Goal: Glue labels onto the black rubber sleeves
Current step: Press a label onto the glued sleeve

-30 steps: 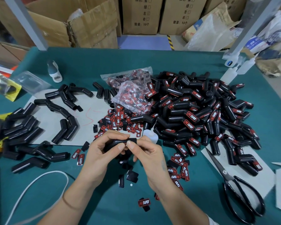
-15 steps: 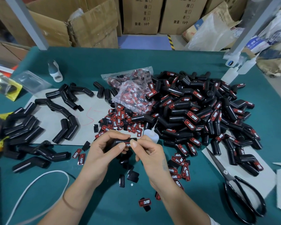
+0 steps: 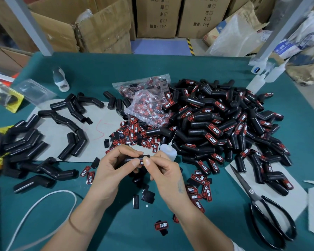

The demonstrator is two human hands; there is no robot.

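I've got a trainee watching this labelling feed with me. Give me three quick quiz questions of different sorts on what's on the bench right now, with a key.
1. True or false: the left hand grips a black rubber sleeve while the right hand presses on its label.
2. Multiple choice: where do the black-handled steel scissors lie? A) far left of the green table; B) near right; C) under the clear plastic bag of labels.
3. Fill in: the big pile of labelled black sleeves lies to the person's ____.

Key: 1 true; 2 B; 3 right.
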